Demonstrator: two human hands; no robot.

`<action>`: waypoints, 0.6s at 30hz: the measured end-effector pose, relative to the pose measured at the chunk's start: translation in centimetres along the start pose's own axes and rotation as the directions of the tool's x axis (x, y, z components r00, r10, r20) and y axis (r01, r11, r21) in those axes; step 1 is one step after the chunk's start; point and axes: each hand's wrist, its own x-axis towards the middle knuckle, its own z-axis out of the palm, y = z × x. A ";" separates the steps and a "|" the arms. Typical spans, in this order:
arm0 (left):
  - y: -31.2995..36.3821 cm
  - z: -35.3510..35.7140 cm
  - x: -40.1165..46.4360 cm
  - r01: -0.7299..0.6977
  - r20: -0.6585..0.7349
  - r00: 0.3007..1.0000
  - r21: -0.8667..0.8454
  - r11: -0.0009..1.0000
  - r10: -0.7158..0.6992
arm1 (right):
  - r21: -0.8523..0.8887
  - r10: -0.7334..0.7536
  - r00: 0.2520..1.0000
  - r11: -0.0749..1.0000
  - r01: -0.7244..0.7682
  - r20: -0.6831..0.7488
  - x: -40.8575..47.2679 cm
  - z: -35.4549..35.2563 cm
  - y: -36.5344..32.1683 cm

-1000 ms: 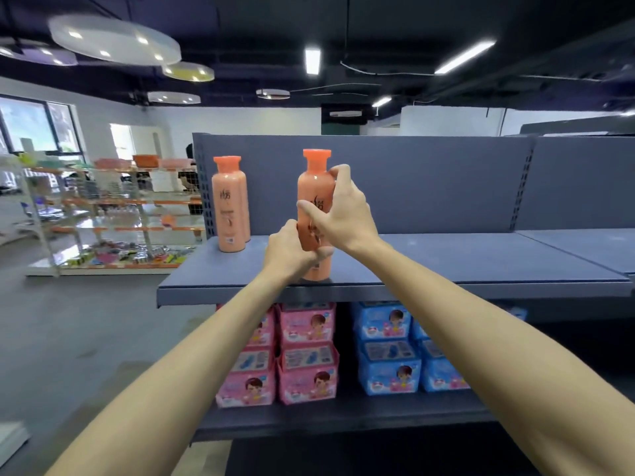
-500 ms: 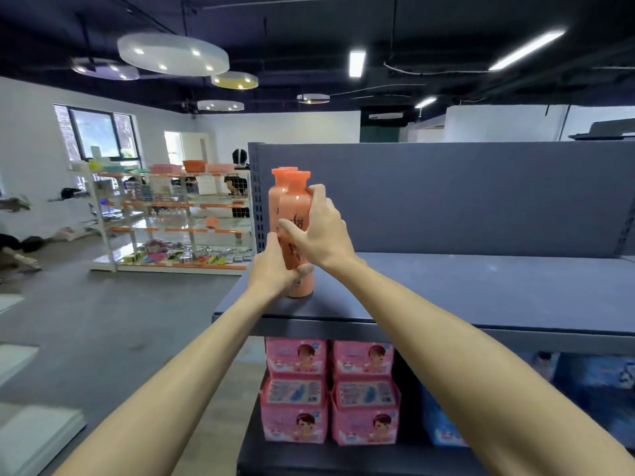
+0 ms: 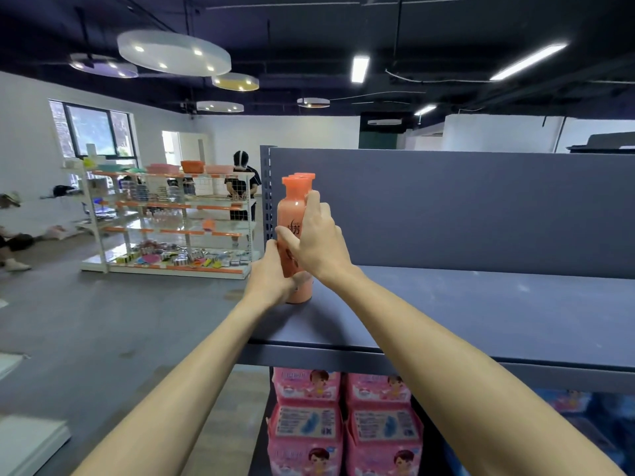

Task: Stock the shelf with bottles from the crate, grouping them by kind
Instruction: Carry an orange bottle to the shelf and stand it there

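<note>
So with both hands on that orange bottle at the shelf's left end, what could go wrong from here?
1. The orange bottle stands near the top shelf left edge; a sideways nudge could tip it off.
2. More orange caps show right behind it, so pushing it back may knock those bottles.
3. The left hand and right hand cover its base, hiding whether it sits flat.

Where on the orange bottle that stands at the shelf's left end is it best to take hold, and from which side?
Grip the orange bottle around its straight middle body, from the front: it stands upright, its neck is narrow, and more bottles seem to stand close behind.
</note>
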 end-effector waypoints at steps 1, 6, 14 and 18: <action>-0.1 -0.1 0.2 -0.003 0.011 1.000 0.002 1.000 0.003 | -0.015 -0.001 1.000 1.000 0.001 -0.004 0.0 0.1 0.0; -0.6 -0.1 0.5 -0.024 0.028 0.999 -0.030 0.999 0.025 | -0.045 0.003 1.000 0.999 -0.004 -0.019 0.1 0.5 0.0; -0.5 0.0 0.2 0.005 0.038 0.999 -0.070 0.998 -0.002 | -0.035 0.032 0.999 0.999 -0.033 -0.014 -0.3 0.4 -0.5; -0.1 -0.1 -1.3 0.021 0.015 1.000 -0.068 0.997 -0.020 | -0.070 0.024 0.999 0.997 -0.020 0.047 -0.7 -0.6 -0.9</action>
